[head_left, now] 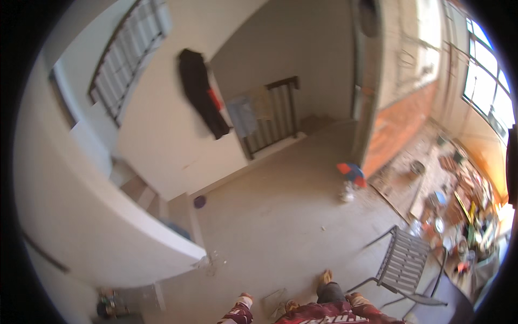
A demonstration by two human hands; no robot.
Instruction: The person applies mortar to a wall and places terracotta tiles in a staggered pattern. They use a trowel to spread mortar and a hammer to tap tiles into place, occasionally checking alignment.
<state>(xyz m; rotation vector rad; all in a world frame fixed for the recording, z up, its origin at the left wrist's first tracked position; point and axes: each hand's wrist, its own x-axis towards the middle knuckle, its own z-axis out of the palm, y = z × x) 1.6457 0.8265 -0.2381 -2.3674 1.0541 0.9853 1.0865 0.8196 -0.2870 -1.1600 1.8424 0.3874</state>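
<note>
At the lower edge my left hand (245,299) is beside the maroon sleeve, low over the grey floor; its fingers are too small and blurred to read. My right hand (356,297) shows partly at the other side of my maroon shirt, near a grey slatted metal chair (402,259); its fingers are unclear. Whether either hand holds anything, I cannot tell. My sandalled foot (326,276) shows below a dark trouser leg.
Curved white stair wall (108,227) on the left; dark garment (199,92) on the wall; railing (286,108) with hung cloths beyond. A red-and-blue object (353,174) stands by the orange-patched wall (396,121). Clutter (469,227) of tools, containers and debris lines the right below a window.
</note>
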